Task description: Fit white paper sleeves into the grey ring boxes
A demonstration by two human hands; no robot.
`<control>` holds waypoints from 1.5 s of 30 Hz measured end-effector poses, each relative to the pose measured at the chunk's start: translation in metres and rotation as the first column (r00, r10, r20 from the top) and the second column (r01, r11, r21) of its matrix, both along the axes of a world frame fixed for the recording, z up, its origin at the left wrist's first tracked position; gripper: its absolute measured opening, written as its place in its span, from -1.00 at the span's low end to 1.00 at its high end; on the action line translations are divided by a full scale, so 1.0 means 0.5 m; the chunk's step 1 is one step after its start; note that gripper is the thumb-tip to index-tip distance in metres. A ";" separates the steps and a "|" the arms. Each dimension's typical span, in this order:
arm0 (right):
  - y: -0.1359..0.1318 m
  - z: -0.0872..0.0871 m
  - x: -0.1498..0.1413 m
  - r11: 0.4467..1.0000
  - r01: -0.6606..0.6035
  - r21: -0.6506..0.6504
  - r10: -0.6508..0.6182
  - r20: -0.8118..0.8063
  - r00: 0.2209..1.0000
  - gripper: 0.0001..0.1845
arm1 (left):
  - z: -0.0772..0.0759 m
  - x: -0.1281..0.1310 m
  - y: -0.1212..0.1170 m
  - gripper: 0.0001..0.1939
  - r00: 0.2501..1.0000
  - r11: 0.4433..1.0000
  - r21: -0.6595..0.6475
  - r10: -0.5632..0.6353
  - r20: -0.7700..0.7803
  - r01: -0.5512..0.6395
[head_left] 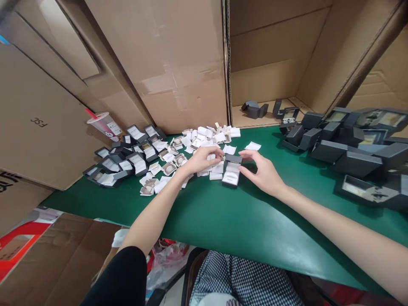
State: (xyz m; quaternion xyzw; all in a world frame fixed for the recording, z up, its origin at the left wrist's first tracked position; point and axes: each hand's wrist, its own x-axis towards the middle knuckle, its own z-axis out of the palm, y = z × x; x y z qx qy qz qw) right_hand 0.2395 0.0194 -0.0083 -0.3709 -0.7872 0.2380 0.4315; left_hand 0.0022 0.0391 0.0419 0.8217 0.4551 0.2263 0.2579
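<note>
A small black jewelry box (230,179) stands open on the green table in front of me, with white lining inside and its dark lid edge (233,159) at the back. My right hand (260,172) is at the box's right side, thumb and fingertips at the lid's edge. On the left, my left hand (204,160) hovers over white pieces, its thumb and fingers slightly apart, close to the box's left side. White inserts (216,170) lie under and beside the left hand. Two white slips (253,146) lie behind the right hand.
Open black boxes with white linings (137,163) are heaped at the left, beside a plastic cup (104,124) with a red straw. More black boxes (357,157) crowd the right. Large cardboard cartons (188,63) wall the back of the green table (204,216).
</note>
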 end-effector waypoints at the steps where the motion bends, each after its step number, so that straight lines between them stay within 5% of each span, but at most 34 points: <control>1: 0.001 0.000 0.001 1.000 0.026 -0.008 -0.026 -0.024 0.999 -0.72 | -0.003 0.003 -0.004 -0.72 1.000 1.000 0.016 0.005 0.014 -0.005; 7: 0.022 -0.003 0.014 0.983 0.164 -0.088 -0.176 -0.154 0.972 -0.75 | 0.003 0.010 -0.017 -0.70 0.991 0.980 0.158 0.115 0.073 -0.125; 10: 0.026 -0.004 0.014 0.982 0.161 -0.097 -0.177 -0.198 0.964 -0.73 | 0.019 -0.001 -0.023 -0.71 0.987 0.961 0.252 0.134 -0.083 -0.110; 14: 0.023 -0.004 0.013 0.992 0.124 -0.031 -0.128 -0.221 0.967 -0.70 | 0.028 -0.020 -0.027 -0.71 0.939 0.993 0.117 0.009 -0.345 0.034; 20: 0.019 -0.009 0.018 0.998 0.064 0.022 -0.060 -0.144 0.988 -0.64 | 0.016 -0.033 -0.019 -0.57 0.953 1.000 -0.005 0.028 -0.302 -0.031; 25: 0.017 -0.006 0.018 0.989 0.133 -0.059 -0.141 -0.160 0.977 -0.61 | 0.019 -0.031 -0.016 -0.65 0.979 0.994 0.020 0.105 -0.176 -0.104; 31: 0.020 -0.008 0.016 0.961 0.246 -0.125 -0.272 -0.289 0.918 -0.59 | 0.019 -0.022 -0.015 -0.74 0.947 0.991 -0.038 0.132 0.293 -0.126; 35: 0.016 -0.005 0.017 0.986 0.161 0.053 -0.137 -0.318 0.938 -0.58 | 0.002 -0.004 -0.014 -0.67 0.835 0.987 -0.129 0.149 0.529 -0.094; 39: 0.004 0.009 0.014 0.941 0.149 0.303 -0.084 -0.217 0.973 -0.74 | -0.019 0.028 -0.019 -0.69 0.753 0.994 -0.110 0.075 0.653 -0.003; 45: 0.001 0.007 0.008 0.911 0.163 0.380 -0.147 -0.071 0.987 -0.92 | -0.029 0.069 -0.043 -0.72 0.766 0.995 -0.056 -0.029 0.643 0.086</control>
